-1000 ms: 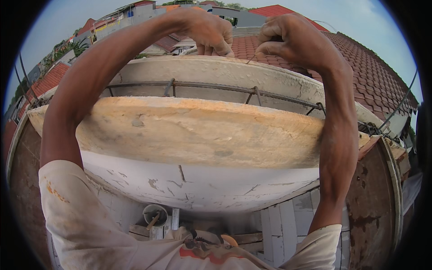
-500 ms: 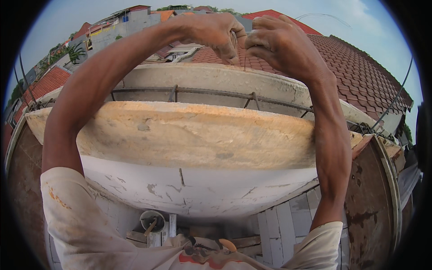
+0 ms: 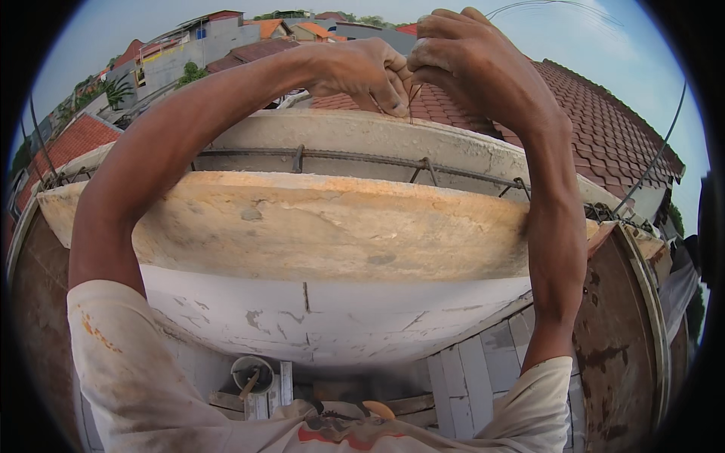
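left hand [image 3: 361, 74]: raised above the concrete ledge, fingers curled shut, a thin wire pinched at the fingertips
right hand [image 3: 468, 64]: just beside the left hand, touching it, fingers closed on the same thin wire
thin wire [image 3: 412, 102]: held between both hands, above the far wall of the concrete ledge; one short dark strand is seen hanging down from the fingers; a long strand [image 3: 559, 6] is seen arcing off past the right hand against the sky
concrete ledge [image 3: 302, 226]: wide pale slab across the middle of the view, below both hands, forearms reaching over it
rebar [image 3: 355, 157]: rusty bar laid along the trough just behind the concrete ledge, tied at upright stubs
tiled roof [image 3: 604, 128]: red, behind the concrete ledge on the right
bucket [image 3: 251, 374]: far below the concrete ledge, a handle seen sticking out of it
sleeves [image 3: 128, 362]: stained white, below the concrete ledge at the bottom edge
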Demonstrator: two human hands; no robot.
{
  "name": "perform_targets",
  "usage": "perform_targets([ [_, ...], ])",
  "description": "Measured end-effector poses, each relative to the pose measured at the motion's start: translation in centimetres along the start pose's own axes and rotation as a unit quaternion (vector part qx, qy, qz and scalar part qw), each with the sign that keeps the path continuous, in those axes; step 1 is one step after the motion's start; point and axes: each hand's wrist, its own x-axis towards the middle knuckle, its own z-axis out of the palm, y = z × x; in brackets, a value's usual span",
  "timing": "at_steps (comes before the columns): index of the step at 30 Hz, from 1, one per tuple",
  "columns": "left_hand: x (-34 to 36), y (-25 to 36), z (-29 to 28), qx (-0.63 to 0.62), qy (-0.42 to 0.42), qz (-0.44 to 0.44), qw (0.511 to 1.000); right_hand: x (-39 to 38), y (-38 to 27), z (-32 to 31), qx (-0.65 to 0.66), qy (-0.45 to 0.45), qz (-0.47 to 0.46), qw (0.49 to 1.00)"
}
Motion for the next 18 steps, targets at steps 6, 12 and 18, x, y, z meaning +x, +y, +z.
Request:
perform_targets([
  [6,0.0,-0.6,-0.7,-0.081,-0.068,0.016,0.994,1.0,3.6,2.8,0.212,-0.155,0.139,0.955],
  [12,0.3,-0.9,0.9,-0.052,0.008,0.022,0.998,-1.0,3.0,4.0,0.25,-0.163,0.205,0.932],
  [18,0.7,-0.6,1.0,-0.05,-0.001,0.006,0.999,-2.7,0.0,-0.9,0.182,-0.316,0.185,0.913],
])
